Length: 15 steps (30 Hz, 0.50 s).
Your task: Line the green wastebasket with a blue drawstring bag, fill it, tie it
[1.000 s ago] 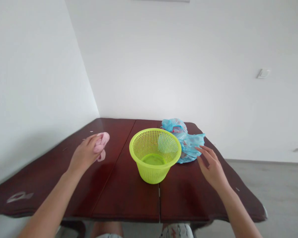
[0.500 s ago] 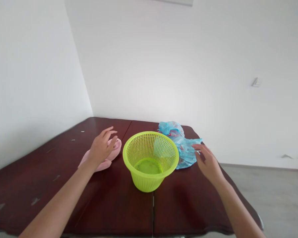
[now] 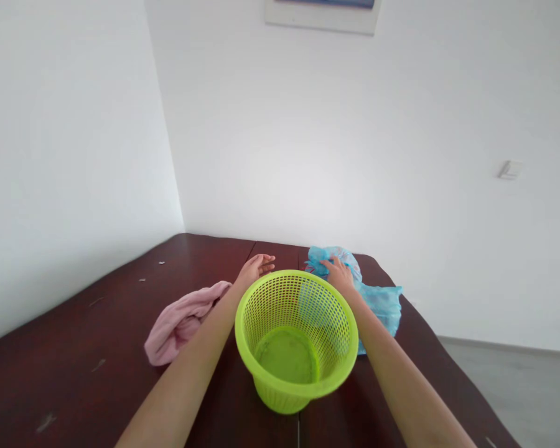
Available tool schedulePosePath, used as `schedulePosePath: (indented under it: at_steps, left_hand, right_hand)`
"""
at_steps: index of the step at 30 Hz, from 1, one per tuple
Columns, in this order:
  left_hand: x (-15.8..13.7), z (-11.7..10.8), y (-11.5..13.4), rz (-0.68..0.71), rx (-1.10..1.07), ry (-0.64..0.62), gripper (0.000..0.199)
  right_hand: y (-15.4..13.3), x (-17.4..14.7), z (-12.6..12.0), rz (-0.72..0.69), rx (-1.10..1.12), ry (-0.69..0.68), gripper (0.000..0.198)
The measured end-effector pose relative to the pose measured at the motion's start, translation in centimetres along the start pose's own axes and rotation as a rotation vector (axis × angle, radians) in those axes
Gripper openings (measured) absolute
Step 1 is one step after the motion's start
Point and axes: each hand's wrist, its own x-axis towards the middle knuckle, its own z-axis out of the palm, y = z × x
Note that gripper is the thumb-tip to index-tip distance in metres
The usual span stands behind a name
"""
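A yellow-green plastic basket [image 3: 287, 389] with mesh sides stands upright at the middle of the table, with nothing lying in it. Past its back left rim reaches my left hand [image 3: 256, 270], fingers loosely bent and apart, holding nothing. My right hand [image 3: 340, 275] is over the far blue plastic bag [image 3: 318, 255], fingers spread against its bunched top; whether they grip it is not plain. Red bits show at that bag's side. A second, flatter blue plastic bag [image 3: 385, 305] lies nearer, partly behind my right forearm. Left of my left forearm rests a crumpled pink cloth [image 3: 177, 323].
The dark red-brown wooden table [image 3: 98, 336] has seams and a few pale scraps on its left side. White walls [image 3: 270, 137] meet behind it. A framed picture [image 3: 324, 23] and a light switch [image 3: 511, 169] are on the back wall.
Both hands have moved inward and forward, the left away from the pink cloth, the right from beside the near bag onto the far one. The view has tilted up slightly.
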Motion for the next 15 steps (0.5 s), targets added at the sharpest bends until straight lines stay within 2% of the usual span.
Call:
schedulePosePath:
  at_steps: [3, 7, 11, 15]
  left_hand:
    - [1.6, 0.1, -0.5, -0.045, 0.045, 0.059, 0.029]
    - [2.6, 0.3, 0.3, -0.042, 0.125, 0.053, 0.029]
    - [2.7, 1.3, 1.4, -0.009, 0.263, -0.081, 0.028]
    - [1.9, 2.8, 1.8, 0.037, 0.366, -0.235, 0.032]
  right_hand:
    - [-0.4, 1.2, 1.9, 0.044, 0.068, 0.097, 0.044]
    - [-1.6, 3.3, 3.1, 0.072, 0.256, 0.245, 0.032]
    - [-3.7, 5.2, 3.3, 0.075, 0.518, 0.322, 0.036]
    - [-6.2, 5.0, 3.3, 0.026, 0.748, 0.26, 0.043]
